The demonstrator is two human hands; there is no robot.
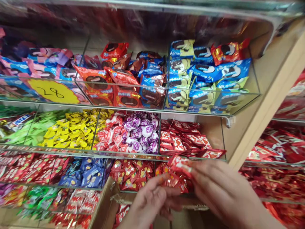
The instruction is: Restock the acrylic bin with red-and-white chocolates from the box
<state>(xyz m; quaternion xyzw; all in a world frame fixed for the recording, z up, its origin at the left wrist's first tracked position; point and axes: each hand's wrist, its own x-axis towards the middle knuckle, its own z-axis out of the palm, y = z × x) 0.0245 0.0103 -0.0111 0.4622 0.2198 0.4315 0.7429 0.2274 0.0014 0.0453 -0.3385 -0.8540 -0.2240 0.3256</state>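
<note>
My right hand [221, 190] pinches a small red and white wrapped candy [179, 163] between thumb and fingertips, just below the glass bin of the same red and white candies [183, 138]. My left hand [149, 203] is lower and to the left, fingers curled loosely, index finger stretched toward the held candy. I cannot make out anything inside the left hand. An open cardboard box [107, 203] sits under both hands with red candies inside it.
Tiered glass bins hold sweets: blue and red snack packs [205, 76] on top, purple and white candies [135, 133], yellow candies [73, 130], green candies [38, 127], blue candies [85, 173]. A yellow price tag [53, 91] reads 28. A wooden divider [264, 105] borders the right.
</note>
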